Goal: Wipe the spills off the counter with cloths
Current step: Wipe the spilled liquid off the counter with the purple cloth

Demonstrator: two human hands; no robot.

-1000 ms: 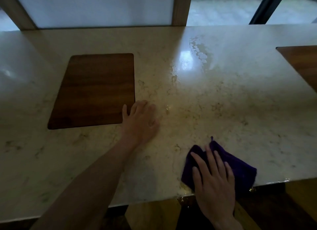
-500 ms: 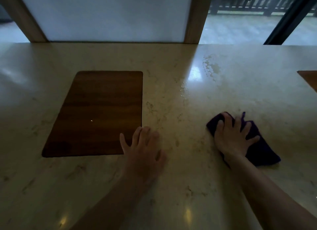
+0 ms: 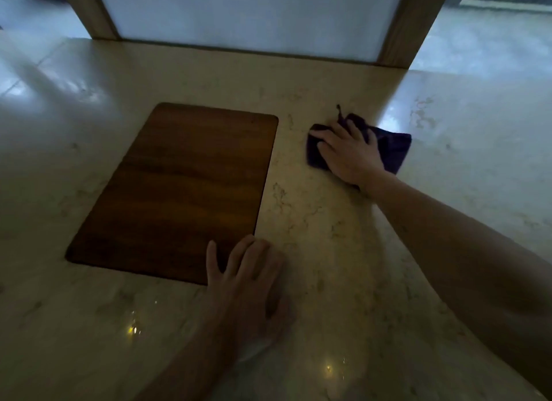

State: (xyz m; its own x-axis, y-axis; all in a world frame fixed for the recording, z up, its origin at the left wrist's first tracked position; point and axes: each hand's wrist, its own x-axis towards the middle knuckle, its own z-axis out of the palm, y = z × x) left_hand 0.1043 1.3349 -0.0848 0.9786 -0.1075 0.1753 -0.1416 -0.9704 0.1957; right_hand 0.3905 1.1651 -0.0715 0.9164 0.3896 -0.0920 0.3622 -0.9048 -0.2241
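Note:
A dark purple cloth (image 3: 394, 149) lies flat on the pale marble counter (image 3: 328, 236), to the right of the wooden inset's far corner. My right hand (image 3: 348, 152) presses down on the cloth with fingers spread, covering its left half. Droplets of spilled liquid (image 3: 422, 113) glisten on the counter just right of the cloth. My left hand (image 3: 248, 278) rests flat on the counter at the near right corner of the inset, fingers apart, holding nothing.
A brown wooden panel (image 3: 182, 188) is set flush into the counter on the left. A frosted white panel (image 3: 254, 15) between two wooden posts stands along the counter's far edge. Floor shows beyond at the far right.
My right hand has slid the cloth away from the near edge, forward and leftwards, up beside the wooden panel's far corner. My left hand has stayed planted on the counter.

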